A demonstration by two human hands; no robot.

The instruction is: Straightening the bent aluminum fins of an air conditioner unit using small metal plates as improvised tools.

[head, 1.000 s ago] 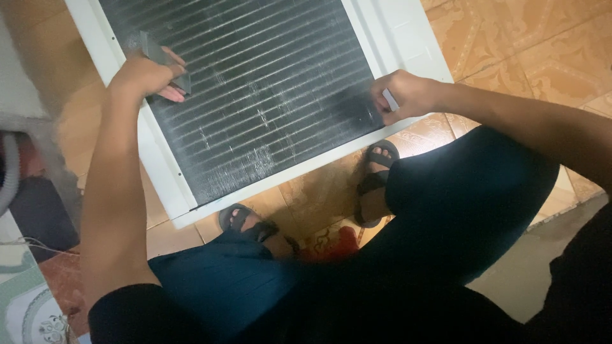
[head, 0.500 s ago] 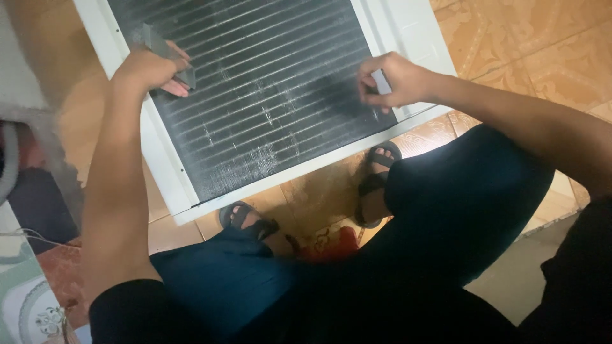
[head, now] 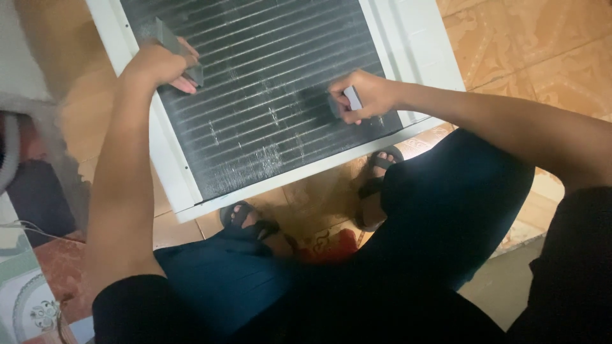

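Orange-brown patterned floor tiles (head: pixel 542 51) are lying under everything you are working on, and you are squatting over them in dark blue trousers and dark strap sandals (head: pixel 376 181).

Your right hand (head: pixel 366 95) is curling round a small grey-and-white block-shaped tool (head: pixel 350 99), fingers pressed together on it, and is holding it against the lower right part of a dark, finely ribbed metal fin panel (head: pixel 268 83). Held flat and low like that, the tool's working edge is meeting the fins, though you cannot tell from this angle how its underside is touching them. Your left hand (head: pixel 159 64) is closing round a second grey handled tool (head: pixel 175 48), near the panel's left edge, its lower end resting on the fins; that grip also seems to be steadying the panel from the opposite side.

Outward from your hands, the fin panel is sitting in a white rectangular frame (head: pixel 166 172), tilted across the view, its near corner pointing towards your left foot. Pale scuffed patches are showing on the fins near the lower middle.

Beyond the frame, a pale grey surface and a dark shape are filling the left edge, a patterned white and green thing (head: pixel 22 286) is lying at the bottom left, and something red is sitting between your feet.
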